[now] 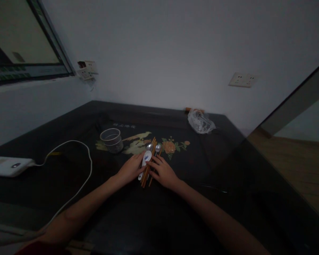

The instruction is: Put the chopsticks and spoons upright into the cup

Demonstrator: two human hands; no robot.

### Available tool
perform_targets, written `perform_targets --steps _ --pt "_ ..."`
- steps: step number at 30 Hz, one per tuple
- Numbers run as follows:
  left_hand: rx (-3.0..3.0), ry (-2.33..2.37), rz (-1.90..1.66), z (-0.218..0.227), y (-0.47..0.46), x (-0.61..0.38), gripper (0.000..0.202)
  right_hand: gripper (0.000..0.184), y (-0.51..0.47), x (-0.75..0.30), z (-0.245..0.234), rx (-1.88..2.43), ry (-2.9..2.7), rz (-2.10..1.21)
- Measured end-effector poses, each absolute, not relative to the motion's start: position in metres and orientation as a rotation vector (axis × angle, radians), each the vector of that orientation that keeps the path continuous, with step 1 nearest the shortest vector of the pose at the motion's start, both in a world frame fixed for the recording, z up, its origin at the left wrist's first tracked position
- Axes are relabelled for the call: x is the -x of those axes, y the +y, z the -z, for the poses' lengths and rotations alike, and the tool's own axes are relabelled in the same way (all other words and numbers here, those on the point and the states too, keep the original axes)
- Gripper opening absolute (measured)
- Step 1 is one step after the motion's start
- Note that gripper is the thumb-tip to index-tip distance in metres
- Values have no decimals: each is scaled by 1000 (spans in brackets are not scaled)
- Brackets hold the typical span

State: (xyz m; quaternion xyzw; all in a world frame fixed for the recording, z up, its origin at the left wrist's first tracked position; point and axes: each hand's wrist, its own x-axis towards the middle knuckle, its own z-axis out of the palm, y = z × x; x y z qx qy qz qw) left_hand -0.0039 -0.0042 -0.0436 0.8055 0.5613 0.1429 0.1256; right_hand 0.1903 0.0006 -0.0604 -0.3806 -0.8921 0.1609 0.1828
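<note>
On the dark counter, a loose sheaf of utensils is framed by both hands: a white spoon with a blue mark in its bowl is laid uppermost, wooden chopsticks are set beside it, and two bright metal spoon bowls are seen near the upper ends, the left one and the right one. The left side is covered by the left hand, its thumb brought to the white spoon's handle; the right side is covered by the right hand, its fingers spread over the sticks. Whether a firm grip is taken or the pieces are only touched cannot be told. For a tidy gathering, even pressure is best applied from both sides, so that the round handles are not rolled apart. The lower ends, now uneven, should be levelled, and the outer right stick drawn in. The white spoon, judged the likeliest to slide, is best kept under the thumb. The clear cup beyond the left hand should be left unbumped
</note>
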Motion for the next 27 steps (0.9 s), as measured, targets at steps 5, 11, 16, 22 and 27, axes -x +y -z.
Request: perform_targets --steps 5,11,16,22,27 --pt "-2388 1524 -405 45 -3 -22 58 44 -6 -222 60 1067 -2517 -422" --pt "-2430 1387 -361 39 -1 -62 60 47 -14 -266 67 1098 -2491 -419" --pt "-2455 1295 -353 39 1 -100 59 47 -21 -306 70 1157 -2465 -452" --pt "-2466 1226 -399 45 5 -136 61 45 -21 -339 71 1202 -2397 -457" --pt "-2438 1192 -377 42 5 -142 56 46 -18 -355 73 1208 -2367 -468"
